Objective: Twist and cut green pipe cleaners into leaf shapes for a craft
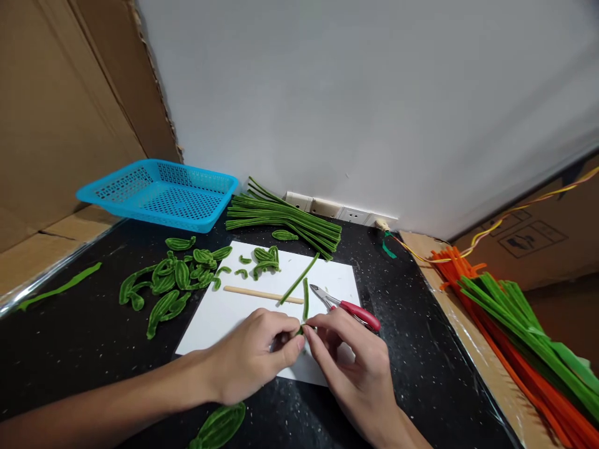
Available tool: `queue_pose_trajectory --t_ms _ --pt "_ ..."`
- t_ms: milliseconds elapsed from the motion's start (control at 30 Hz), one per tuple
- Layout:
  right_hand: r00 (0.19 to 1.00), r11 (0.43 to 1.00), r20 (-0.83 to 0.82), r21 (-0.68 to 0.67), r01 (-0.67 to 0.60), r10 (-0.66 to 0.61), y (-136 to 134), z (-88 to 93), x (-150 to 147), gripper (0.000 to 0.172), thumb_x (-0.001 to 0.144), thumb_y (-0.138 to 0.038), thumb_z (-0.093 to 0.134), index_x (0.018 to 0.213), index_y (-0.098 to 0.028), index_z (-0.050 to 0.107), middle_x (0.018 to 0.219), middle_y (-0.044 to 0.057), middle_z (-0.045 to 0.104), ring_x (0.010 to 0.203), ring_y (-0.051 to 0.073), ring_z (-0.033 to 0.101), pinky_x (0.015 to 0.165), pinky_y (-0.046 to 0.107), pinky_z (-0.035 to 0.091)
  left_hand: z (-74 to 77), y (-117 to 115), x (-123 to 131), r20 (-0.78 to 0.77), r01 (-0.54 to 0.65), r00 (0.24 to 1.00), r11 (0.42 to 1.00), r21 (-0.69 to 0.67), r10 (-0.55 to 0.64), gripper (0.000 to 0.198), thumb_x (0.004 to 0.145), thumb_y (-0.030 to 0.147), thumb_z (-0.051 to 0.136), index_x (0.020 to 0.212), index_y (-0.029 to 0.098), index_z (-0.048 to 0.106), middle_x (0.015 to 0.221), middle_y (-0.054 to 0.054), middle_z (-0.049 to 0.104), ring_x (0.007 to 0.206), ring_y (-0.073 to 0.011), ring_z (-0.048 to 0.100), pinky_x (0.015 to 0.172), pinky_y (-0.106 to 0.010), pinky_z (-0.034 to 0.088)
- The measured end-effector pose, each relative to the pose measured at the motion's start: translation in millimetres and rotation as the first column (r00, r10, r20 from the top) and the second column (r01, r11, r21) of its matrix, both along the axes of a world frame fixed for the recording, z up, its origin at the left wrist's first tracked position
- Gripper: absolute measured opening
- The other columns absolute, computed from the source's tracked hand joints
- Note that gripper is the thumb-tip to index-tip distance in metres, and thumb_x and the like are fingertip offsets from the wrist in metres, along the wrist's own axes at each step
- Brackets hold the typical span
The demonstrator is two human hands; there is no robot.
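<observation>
My left hand point(255, 355) and my right hand point(358, 365) meet over the sheet of white paper point(206, 324), thumbs and forefingers pinched together. A bit of green pipe cleaner point(300, 330) shows between the fingertips; most of it is hidden. Just beyond them a short green pipe cleaner piece point(306, 299) points away from me; whether it joins the held bit I cannot tell. A longer green stem point(299, 279) lies across a thin wooden stick point(262, 293). Beside my right hand rest cutting pliers with red handles point(360, 315).
Bent green leaf shapes point(182, 274) are heaped left of the paper, with another leaf point(219, 426) near my left forearm. Behind stand a blue basket point(187, 206) and a bundle of green stems point(285, 218). Orange stems point(505, 355) lie right; a plugged cable point(412, 249) runs along the wall.
</observation>
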State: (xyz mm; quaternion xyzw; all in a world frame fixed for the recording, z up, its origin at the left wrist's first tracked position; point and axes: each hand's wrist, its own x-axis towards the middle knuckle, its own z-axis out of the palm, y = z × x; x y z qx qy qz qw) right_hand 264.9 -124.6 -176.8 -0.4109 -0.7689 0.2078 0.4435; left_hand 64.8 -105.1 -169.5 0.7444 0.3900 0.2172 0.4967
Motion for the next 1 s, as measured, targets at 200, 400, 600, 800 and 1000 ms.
queue_pose_trajectory --t_ms 200,400,600,800,1000 --pt "0.999 1.0 0.043 0.016 0.004 -0.005 4.7 -1.8 2.4 0.008 0.097 -0.012 0.064 0.098 -0.019 0.068 0.077 0.0 0.065 0.06 0.012 0.059 0.056 0.023 0.049 2.9 -0.3 0.3 0.016 -0.011 1.0 1.0 -0.011 0.011 0.034 0.103 0.034 0.05 0.076 0.018 0.063 0.074 0.002 0.06 0.073 -0.0133 0.053 0.068 -0.026 0.036" --pt "0.979 0.992 0.201 0.114 -0.046 0.022 10.1 -4.0 -4.0 0.014 0.098 -0.009 0.059 0.096 -0.019 0.068 0.076 0.001 0.067 0.06 0.012 0.06 0.053 0.022 0.047 8.1 -3.5 0.4 0.072 -0.02 0.997 1.0 0.017 0.018 0.029 0.096 0.027 0.055 0.07 0.018 0.067 0.068 0.001 0.063 0.067 -0.0138 0.057 0.065 -0.026 0.036" --pt "0.919 0.992 0.376 -0.024 -0.121 0.121 46.7 14.9 -21.5 0.02 0.098 -0.008 0.057 0.101 -0.022 0.071 0.097 0.004 0.07 0.069 0.013 0.064 0.059 0.024 0.05 11.1 -1.1 0.2 0.194 -0.021 0.979 0.975 -0.22 0.065 0.028 0.087 0.025 0.055 0.063 0.017 0.067 0.055 0.001 0.054 0.055 -0.013 0.05 0.055 -0.026 0.033" --pt "0.872 0.946 0.372 -0.192 -0.262 0.317 95.5 45.5 -56.7 0.024 0.092 -0.003 0.06 0.097 -0.022 0.074 0.097 0.002 0.071 0.077 0.014 0.066 0.064 0.024 0.05 1.0 16.5 -1.9 0.45 -0.008 0.858 0.882 -0.471 0.249 0.032 0.085 0.029 0.048 0.059 0.016 0.062 0.046 0.002 0.043 0.046 -0.0114 0.033 0.049 -0.027 0.025" --pt "0.914 0.913 0.17 -0.253 -0.321 0.368 103.2 57.2 -75.3 0.041 0.089 -0.006 0.061 0.126 -0.023 0.069 0.122 0.005 0.072 0.091 0.014 0.07 0.076 0.027 0.056 1.0 9.7 -0.5 0.426 -0.083 0.866 0.915 -0.396 0.262 0.014 0.086 0.022 0.054 0.077 0.016 0.062 0.062 0.002 0.053 0.059 -0.0128 0.045 0.06 -0.027 0.035"
